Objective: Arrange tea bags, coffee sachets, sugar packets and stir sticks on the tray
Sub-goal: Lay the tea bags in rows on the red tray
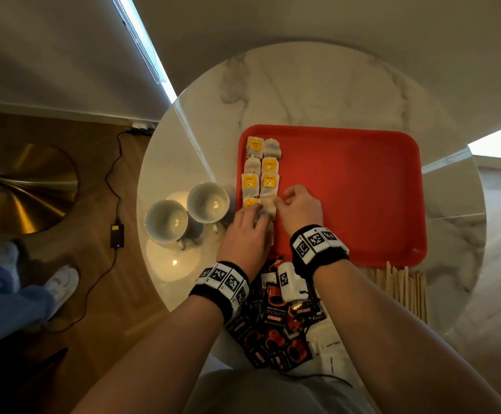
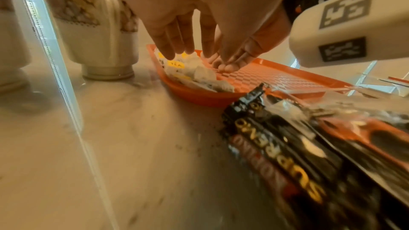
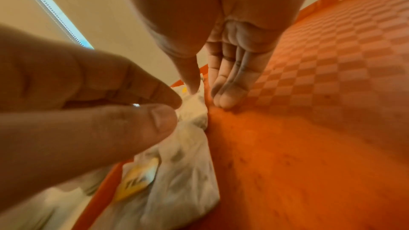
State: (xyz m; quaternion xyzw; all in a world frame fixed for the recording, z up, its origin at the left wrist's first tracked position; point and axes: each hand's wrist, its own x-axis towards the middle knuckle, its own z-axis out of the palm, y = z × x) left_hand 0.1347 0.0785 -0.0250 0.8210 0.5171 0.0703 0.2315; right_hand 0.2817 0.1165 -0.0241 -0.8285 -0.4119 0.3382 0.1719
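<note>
Closest to my head camera are my forearms, and under them the heap of coffee sachets on the table's near edge. Ahead, my left hand lies over the near left corner of the red tray, thumb and forefinger pinching a tea bag at its edge. My right hand meets it from the other side: the thumb presses on the same bag, the other fingers straight, their tips down on the tray floor just beside it. Beyond this bag, more tea bags run in two columns along the tray's left side, several with yellow tags up. The stir sticks lie off the tray, against its near right rim. Two cups stand left of the tray on the round marble table. White sugar packets sit beside the sachets.
</note>
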